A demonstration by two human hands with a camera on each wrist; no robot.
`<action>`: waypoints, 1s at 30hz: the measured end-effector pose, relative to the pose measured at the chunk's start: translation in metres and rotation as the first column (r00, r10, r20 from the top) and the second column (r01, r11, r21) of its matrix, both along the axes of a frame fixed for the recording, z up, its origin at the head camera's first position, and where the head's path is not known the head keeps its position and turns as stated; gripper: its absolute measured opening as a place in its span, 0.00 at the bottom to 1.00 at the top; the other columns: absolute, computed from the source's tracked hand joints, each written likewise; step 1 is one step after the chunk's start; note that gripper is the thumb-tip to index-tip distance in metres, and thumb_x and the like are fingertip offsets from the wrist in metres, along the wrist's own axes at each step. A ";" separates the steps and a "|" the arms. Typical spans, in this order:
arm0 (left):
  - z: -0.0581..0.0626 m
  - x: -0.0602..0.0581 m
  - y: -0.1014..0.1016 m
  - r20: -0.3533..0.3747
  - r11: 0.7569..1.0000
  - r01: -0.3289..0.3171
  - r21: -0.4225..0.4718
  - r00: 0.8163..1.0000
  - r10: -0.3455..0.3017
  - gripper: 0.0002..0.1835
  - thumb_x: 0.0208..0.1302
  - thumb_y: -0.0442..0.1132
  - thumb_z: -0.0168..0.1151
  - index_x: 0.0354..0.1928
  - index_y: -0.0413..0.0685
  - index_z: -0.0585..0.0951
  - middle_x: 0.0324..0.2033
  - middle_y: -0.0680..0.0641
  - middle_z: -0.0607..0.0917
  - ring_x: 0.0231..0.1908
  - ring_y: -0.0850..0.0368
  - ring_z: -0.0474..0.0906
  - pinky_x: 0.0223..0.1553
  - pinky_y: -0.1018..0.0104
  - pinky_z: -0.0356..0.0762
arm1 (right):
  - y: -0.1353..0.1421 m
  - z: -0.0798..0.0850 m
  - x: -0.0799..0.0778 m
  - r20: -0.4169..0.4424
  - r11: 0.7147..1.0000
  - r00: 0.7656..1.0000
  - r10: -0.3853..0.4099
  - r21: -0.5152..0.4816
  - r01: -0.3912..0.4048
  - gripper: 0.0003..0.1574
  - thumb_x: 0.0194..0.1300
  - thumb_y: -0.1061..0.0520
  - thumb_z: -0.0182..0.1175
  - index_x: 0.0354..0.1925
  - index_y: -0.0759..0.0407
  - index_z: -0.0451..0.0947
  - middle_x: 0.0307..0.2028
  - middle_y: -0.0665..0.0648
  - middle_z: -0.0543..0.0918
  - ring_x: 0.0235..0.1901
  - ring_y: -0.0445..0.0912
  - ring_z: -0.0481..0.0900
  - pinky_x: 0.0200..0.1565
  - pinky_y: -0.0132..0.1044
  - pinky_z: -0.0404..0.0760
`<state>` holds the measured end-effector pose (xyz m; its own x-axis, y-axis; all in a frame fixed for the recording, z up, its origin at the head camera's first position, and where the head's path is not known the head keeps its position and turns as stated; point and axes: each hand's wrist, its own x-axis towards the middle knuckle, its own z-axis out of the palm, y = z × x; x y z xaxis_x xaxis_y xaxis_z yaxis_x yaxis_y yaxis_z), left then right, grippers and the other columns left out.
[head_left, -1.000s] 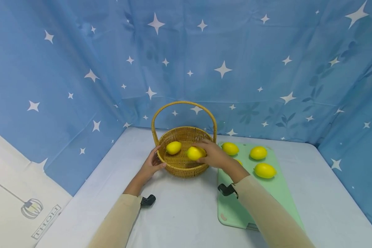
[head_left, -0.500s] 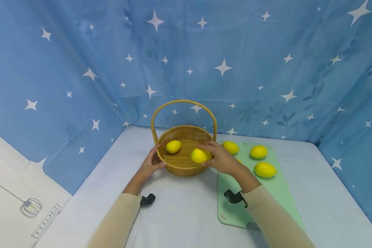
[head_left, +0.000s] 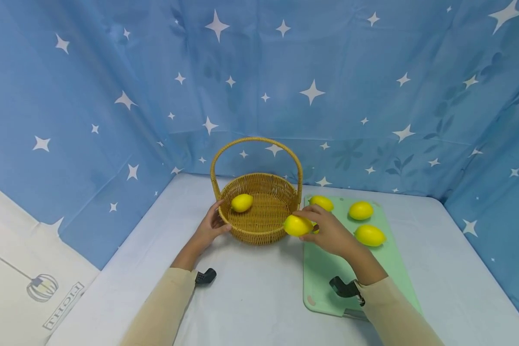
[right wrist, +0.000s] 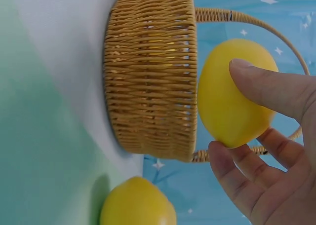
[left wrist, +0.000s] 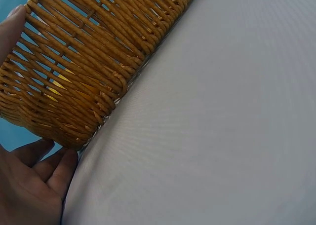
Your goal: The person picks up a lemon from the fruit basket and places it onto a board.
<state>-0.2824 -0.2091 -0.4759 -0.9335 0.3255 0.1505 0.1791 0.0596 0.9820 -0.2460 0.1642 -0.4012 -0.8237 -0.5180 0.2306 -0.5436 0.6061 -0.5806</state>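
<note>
A yellow lemon (head_left: 297,226) is pinched between the thumb and fingers of my right hand (head_left: 328,234), raised at the right front rim of the wicker basket (head_left: 259,238). In the right wrist view, my thumb lies across the held lemon (right wrist: 232,99) and the fingertips support its other side. My left hand (head_left: 207,231) holds the basket's left side; in the left wrist view its thumb is high on the woven wall (left wrist: 94,42) and the fingers touch near the base. Another lemon (head_left: 242,203) lies inside the basket, toward the left.
A pale green cutting board (head_left: 324,276) lies to the right of the basket, partly under my right forearm. Lemons (head_left: 369,236) sit on it, one mostly hidden behind my right hand. The basket's tall arched handle (head_left: 256,139) stands up before a blue star-patterned curtain (head_left: 259,72).
My right hand has moved right with its lemon, from over the basket's inside to its right rim. My left hand stays on the basket, and the other lemon inside has not moved.
</note>
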 end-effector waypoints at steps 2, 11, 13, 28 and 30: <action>0.000 0.000 0.000 0.000 1.000 -0.001 0.001 1.000 0.001 0.49 0.64 0.34 0.66 0.77 0.51 0.45 0.74 0.33 0.46 0.71 0.36 0.48 0.70 0.47 0.50 | 0.004 -0.002 0.003 -0.008 1.000 1.000 -0.009 0.014 0.009 0.39 0.56 0.59 0.73 0.65 0.49 0.73 0.57 0.52 0.72 0.52 0.51 0.73 0.46 0.47 0.82; 0.000 0.000 0.000 0.001 1.000 0.007 0.002 1.000 -0.007 0.49 0.64 0.35 0.66 0.78 0.50 0.44 0.74 0.32 0.45 0.71 0.34 0.48 0.70 0.46 0.50 | 0.021 -0.014 0.017 -0.006 0.997 0.998 -0.055 0.047 0.055 0.39 0.54 0.59 0.74 0.64 0.48 0.75 0.57 0.51 0.72 0.51 0.50 0.73 0.49 0.50 0.79; 0.000 0.000 0.000 0.000 1.000 0.007 0.004 1.000 -0.007 0.49 0.64 0.35 0.66 0.78 0.50 0.44 0.74 0.32 0.45 0.71 0.35 0.48 0.70 0.46 0.50 | 0.025 -0.016 0.020 0.001 0.997 0.998 -0.059 0.048 0.059 0.38 0.54 0.59 0.74 0.63 0.47 0.75 0.56 0.51 0.72 0.50 0.48 0.73 0.47 0.46 0.81; -0.002 -0.002 -0.002 -0.012 1.000 0.013 0.003 1.000 -0.013 0.49 0.64 0.35 0.65 0.78 0.49 0.43 0.74 0.33 0.46 0.71 0.35 0.48 0.70 0.46 0.50 | 0.043 -0.032 0.045 0.021 0.989 0.995 -0.102 0.105 0.100 0.40 0.52 0.58 0.75 0.64 0.49 0.74 0.57 0.54 0.73 0.51 0.51 0.74 0.48 0.49 0.79; -0.001 -0.003 -0.002 -0.009 1.000 0.007 0.000 1.000 -0.007 0.49 0.64 0.35 0.65 0.78 0.50 0.44 0.74 0.34 0.47 0.71 0.35 0.49 0.70 0.46 0.50 | 0.045 -0.035 0.048 0.035 0.990 0.994 -0.105 0.102 0.101 0.40 0.53 0.58 0.75 0.64 0.50 0.74 0.57 0.53 0.73 0.51 0.50 0.74 0.48 0.48 0.79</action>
